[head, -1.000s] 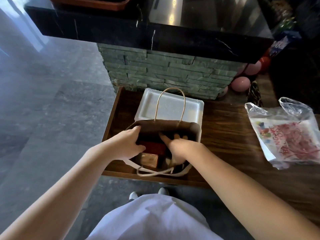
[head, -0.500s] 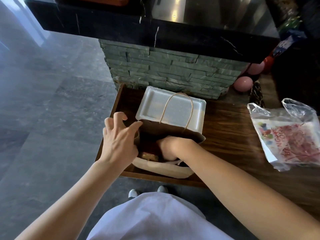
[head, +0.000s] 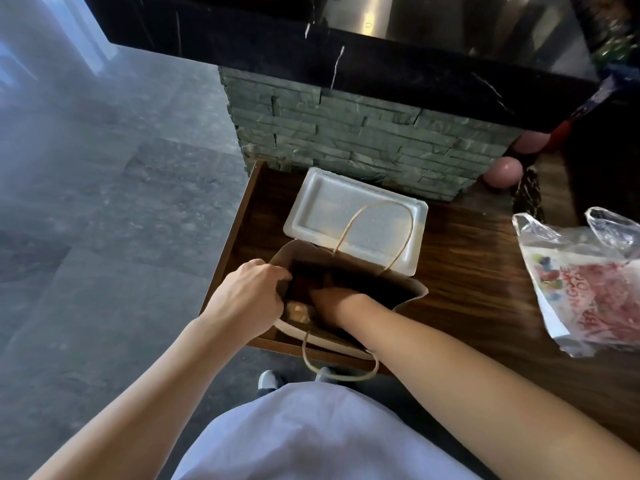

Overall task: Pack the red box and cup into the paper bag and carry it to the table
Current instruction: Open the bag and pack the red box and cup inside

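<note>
Your paper bag point(head: 349, 271) stands open at the left front corner of the wooden counter point(head: 478, 289). Your left hand point(head: 247, 299) pinches the bag's left rim, fingers curled over the edge. Your right hand point(head: 332, 303) is sunk inside past the wrist; can't tell if it's closed on anything. A gold-tan item point(head: 298, 311) shows at the bottom left; red box & cup can't be made out in the dark interior. Near handle point(head: 337, 370) droops over the counter's front edge; far handle point(head: 377, 233) stands upright. White foam tray point(head: 322, 206) sits just behind the bag, touching it. Bare wood to the right, then a clear plastic bag point(head: 588, 282) w/ red print, letters partly legible: "BR..NG".
</note>
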A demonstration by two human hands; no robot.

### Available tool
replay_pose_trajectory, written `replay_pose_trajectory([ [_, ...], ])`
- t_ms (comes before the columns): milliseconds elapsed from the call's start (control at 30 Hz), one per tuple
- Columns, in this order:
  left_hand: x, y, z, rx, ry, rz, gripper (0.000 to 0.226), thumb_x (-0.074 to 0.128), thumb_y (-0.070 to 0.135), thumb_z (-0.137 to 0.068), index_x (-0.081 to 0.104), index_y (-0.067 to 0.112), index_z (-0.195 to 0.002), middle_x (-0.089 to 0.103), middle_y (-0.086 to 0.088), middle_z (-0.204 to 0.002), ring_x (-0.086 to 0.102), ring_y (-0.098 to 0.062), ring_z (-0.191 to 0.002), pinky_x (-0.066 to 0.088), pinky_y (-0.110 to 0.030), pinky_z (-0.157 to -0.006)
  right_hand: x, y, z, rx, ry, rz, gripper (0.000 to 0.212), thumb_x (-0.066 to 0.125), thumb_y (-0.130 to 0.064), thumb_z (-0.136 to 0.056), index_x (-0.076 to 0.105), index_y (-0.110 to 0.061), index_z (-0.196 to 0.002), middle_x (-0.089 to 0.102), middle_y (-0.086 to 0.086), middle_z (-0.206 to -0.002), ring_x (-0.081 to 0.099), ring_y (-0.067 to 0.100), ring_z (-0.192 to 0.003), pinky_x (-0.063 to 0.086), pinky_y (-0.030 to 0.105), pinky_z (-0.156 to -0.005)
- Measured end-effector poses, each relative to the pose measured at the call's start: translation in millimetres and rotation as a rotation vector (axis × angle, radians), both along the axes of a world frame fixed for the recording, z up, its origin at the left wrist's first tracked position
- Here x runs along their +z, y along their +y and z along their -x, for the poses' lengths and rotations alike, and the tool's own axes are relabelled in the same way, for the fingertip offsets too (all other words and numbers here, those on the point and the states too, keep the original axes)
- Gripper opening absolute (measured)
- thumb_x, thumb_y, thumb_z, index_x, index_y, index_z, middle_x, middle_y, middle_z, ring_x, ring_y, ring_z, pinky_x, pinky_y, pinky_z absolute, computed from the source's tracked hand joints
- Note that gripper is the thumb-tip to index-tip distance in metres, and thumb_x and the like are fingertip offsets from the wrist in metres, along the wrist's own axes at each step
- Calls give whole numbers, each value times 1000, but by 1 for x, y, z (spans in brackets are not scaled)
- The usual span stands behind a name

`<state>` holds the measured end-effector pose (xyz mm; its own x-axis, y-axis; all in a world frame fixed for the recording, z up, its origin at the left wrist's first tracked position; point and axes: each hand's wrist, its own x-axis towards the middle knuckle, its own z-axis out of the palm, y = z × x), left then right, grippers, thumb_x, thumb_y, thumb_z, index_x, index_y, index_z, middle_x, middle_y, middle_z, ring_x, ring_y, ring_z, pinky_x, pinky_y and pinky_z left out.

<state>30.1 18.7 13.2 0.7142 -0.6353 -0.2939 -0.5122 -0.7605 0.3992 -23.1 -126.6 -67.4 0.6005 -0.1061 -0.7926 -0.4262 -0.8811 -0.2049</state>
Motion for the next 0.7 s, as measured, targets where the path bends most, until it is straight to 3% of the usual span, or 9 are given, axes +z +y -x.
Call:
replay_pose_trajectory([
  [100,-3,-3,-2,-52,78,-34,58,55,9,-81,57,33,-133,62,-1,-110,56,-15,-81,35,-14,-49,-10,5,4,111,-11,73,71,53,-34,-92,12,-30,-149,9,19,-157,17,49,-138,30,63,-107],
  [167,-2,-3,-6,-67,114,-49,66,59,7,-75,54,34,-135,65,0,-112,55,-16,-83,38,-14,-49,-11,6,7,83,-34,-10,65,48,-34,-96,12,-31,-150,12,15,-158,17,46,-140,26,61,-110],
  [300,0,-2,-10,-41,165,-68,69,63,3,-75,51,33,-137,55,8,-95,54,-10,-63,39,-12,-38,-6,2,13,56,-91,-116,46,45,-21,-99,37,-18,-145,37,19,-149,36,41,-134,32,51,-108],
  [433,-1,-2,-8,-33,174,-65,71,61,2,-72,50,31,-137,58,4,-95,55,-11,-63,46,-19,-43,-5,1,18,-24,-141,-62,40,40,-21,-100,47,-12,-138,39,20,-148,38,42,-132,33,53,-106],
  [533,-1,-2,-7,-41,158,-81,69,61,2,-73,50,27,-136,47,15,-78,54,-10,-60,41,-17,-41,-5,7,19,-49,-132,-77,41,36,-28,-101,46,-15,-139,39,17,-148,38,40,-133,33,52,-107],
  [700,2,-3,-7,-69,130,-101,59,59,3,-71,56,24,-125,46,15,-73,52,-10,-60,37,-17,-41,-7,-1,19,-74,-160,-90,28,58,-27,-90,65,-17,-115,60,14,-128,57,31,-114,45,39,-95],
])
